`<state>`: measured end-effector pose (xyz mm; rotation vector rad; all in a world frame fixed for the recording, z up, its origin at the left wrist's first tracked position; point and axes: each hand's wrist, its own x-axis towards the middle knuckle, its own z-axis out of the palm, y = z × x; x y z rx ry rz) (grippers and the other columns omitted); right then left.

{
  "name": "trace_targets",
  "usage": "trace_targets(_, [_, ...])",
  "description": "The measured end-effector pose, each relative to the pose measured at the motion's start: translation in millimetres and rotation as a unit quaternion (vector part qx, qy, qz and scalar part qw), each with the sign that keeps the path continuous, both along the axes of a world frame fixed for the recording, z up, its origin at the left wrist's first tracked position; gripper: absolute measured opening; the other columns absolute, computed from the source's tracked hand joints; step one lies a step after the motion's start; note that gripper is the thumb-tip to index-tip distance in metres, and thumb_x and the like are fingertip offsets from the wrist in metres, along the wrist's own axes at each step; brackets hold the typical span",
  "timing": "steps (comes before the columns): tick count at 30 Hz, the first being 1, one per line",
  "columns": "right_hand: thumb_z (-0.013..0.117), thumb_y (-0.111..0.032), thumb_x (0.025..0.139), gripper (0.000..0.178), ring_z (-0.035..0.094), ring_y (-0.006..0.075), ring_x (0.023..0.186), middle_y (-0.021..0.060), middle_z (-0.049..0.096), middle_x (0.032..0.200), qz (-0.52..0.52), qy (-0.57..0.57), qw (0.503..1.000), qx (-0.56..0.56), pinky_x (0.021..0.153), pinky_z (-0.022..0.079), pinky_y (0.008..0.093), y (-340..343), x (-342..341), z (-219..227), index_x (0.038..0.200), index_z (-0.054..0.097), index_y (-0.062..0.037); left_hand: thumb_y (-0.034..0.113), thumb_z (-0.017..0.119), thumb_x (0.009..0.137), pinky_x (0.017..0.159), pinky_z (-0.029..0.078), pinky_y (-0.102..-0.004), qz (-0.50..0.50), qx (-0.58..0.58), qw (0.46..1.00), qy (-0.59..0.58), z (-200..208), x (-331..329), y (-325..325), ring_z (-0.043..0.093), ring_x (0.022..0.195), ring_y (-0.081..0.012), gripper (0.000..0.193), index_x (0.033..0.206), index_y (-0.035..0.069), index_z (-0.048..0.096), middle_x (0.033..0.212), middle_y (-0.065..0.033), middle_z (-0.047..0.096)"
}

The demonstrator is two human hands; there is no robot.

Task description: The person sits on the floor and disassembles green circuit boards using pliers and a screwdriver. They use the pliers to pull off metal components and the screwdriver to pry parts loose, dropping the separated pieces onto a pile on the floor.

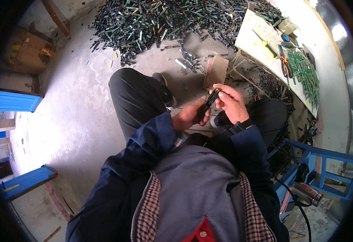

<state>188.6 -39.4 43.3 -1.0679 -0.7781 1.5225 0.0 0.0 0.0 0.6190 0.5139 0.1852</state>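
Observation:
My left hand [191,114] is closed round the lower end of a narrow dark strip-shaped piece [211,101] in front of my lap. With thumb and fingertips, my right hand [234,105] pinches the upper end of the same piece, where a small brassy spot shows. The piece is tilted, its top leaning right; the fingers cover much of it, so its exact kind is unclear. Just beyond my hands stands a brown box-like block [216,72] on the floor.
A large heap of dark strips [156,24] covers the far floor. On the white table [251,30] at right lie orange-handled pliers [285,66], a yellow-handled tool [271,51] and green strips [305,78]. Near right, a silver heat gun [307,193] with black cable hangs by a blue frame [330,153].

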Motion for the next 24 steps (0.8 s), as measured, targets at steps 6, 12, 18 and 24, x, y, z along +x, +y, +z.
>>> trace_targets(6, [0.048, -0.007, 0.096, 0.027, 0.053, 0.0055, 0.07, 0.0039, 0.066, 0.104, 0.02, 0.005, 0.999, -0.031, 0.062, 0.046, 0.0195, -1, -8, 2, 0.12, 0.058, -0.0029, 0.057, 0.027, 0.098, 0.052, 0.033, -0.0267, 0.018, -0.003, 0.999, -0.029, 30, 4, -1, 0.043, 0.062, -0.0118, 0.049, 0.095, 0.014, 0.049, 0.074, 0.0023, 0.046])
trace_targets(12, [0.051, -0.009, 0.095, 0.026, 0.054, 0.0057, 0.071, -0.0002, 0.064, 0.095, 0.042, -0.014, 0.998, -0.035, 0.06, 0.043, 0.0194, -3, -6, -5, 0.119, 0.06, -0.0042, 0.056, 0.03, 0.098, 0.051, 0.031, -0.0249, 0.037, -0.029, 0.998, -0.035, 32, 1, -1, 0.042, 0.062, -0.0104, 0.046, 0.096, 0.014, 0.049, 0.074, 0.0035, 0.046])
trace_targets(18, [0.052, -0.01, 0.094, 0.026, 0.056, 0.0064, 0.073, -0.0015, 0.063, 0.094, 0.015, -0.067, 0.997, -0.029, 0.06, 0.043, 0.0198, -3, -12, -7, 0.119, 0.061, -0.0057, 0.054, 0.032, 0.098, 0.048, 0.029, -0.0238, 0.058, -0.061, 0.995, -0.057, 20, 1, -2, 0.04, 0.059, -0.0101, 0.043, 0.098, 0.014, 0.048, 0.074, 0.0036, 0.046])
trace_targets(24, [0.051, -0.01, 0.094, 0.027, 0.058, 0.007, 0.076, -0.001, 0.063, 0.095, 0.018, -0.094, 0.995, -0.026, 0.061, 0.043, 0.0207, -4, -10, 0, 0.12, 0.059, -0.0054, 0.053, 0.033, 0.098, 0.045, 0.028, -0.0238, 0.073, -0.043, 0.996, -0.022, 25, 4, -1, 0.035, 0.052, -0.0108, 0.044, 0.093, 0.012, 0.049, 0.07, 0.0018, 0.047])
